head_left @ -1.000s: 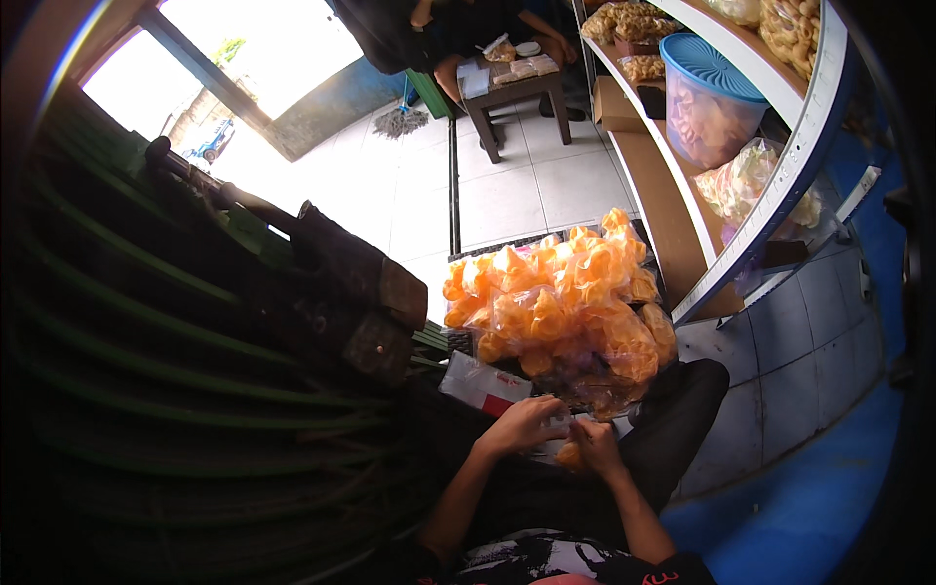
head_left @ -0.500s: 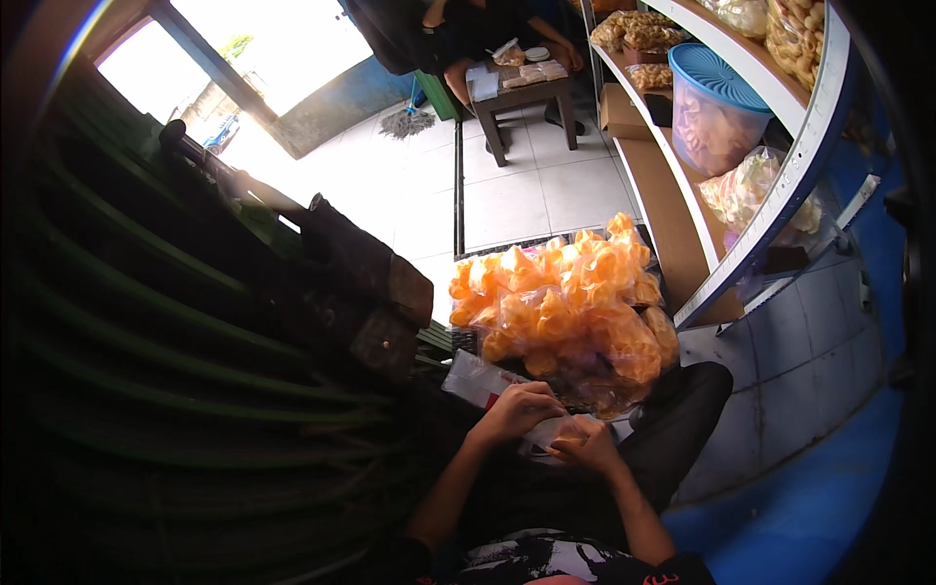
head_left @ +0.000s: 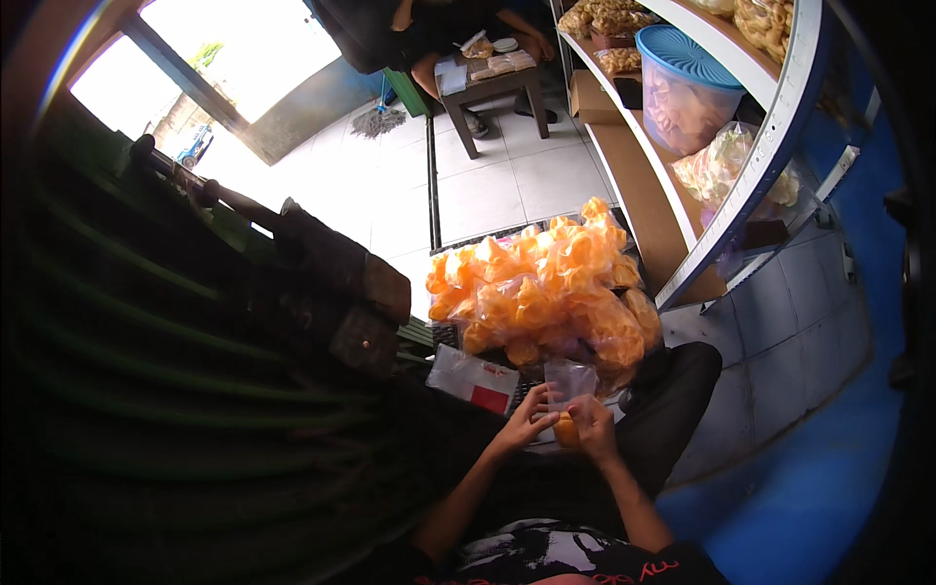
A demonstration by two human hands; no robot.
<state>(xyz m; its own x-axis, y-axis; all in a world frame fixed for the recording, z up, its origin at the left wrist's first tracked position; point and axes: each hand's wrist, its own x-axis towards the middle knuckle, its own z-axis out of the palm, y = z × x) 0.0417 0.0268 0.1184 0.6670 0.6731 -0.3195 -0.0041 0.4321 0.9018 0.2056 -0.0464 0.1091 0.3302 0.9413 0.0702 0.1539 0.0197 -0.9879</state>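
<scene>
A small clear plastic bag (head_left: 570,378) stands upright over my lap, with orange snack pieces (head_left: 565,430) in its lower part. My right hand (head_left: 595,429) is closed on the bag's right side, thumb pointing up. At its left edge is my left hand (head_left: 525,421), fingers and thumb apart, fingertips touching or very near the plastic. Just beyond my hands lies a large heap of filled clear bags of orange snacks (head_left: 536,292). A flat pack of clear plastic bags (head_left: 473,378) with a red patch rests left of it.
Shelves (head_left: 673,185) with bagged snacks and a blue-lidded tub (head_left: 687,93) rise on the right. Green folded metal shutters (head_left: 195,390) stand at left. Farther off, a person sits behind a small table (head_left: 487,83); a mop (head_left: 378,121) lies on the tiles.
The bag has come upright, its clear upper part now showing. My left hand has loosened and shifted to the bag's side. The view has moved slightly.
</scene>
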